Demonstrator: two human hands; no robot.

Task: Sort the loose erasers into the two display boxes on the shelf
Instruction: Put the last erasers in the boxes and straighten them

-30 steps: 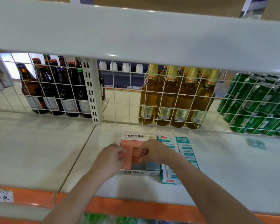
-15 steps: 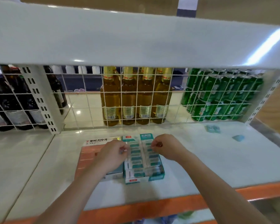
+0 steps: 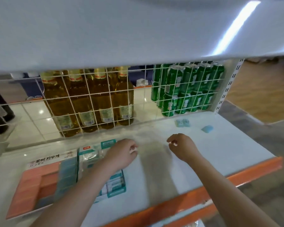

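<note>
Pale blue loose erasers, a wrapped pair (image 3: 182, 123) and a single one (image 3: 207, 128), lie on the shelf (image 3: 220, 154) beyond the right hand (image 3: 181, 149), well apart from it, probably because they are not sorted yet. Both display boxes sit side by side under the left forearm: the teal box (image 3: 95, 158) (already packed in rows) and the pink box (image 3: 38, 181) further left. The left hand (image 3: 123, 153) hovers beside the teal box; both hands are apart, fingers curled, seemingly holding nothing. I judge the right hand must reach for the loose ones.
</note>
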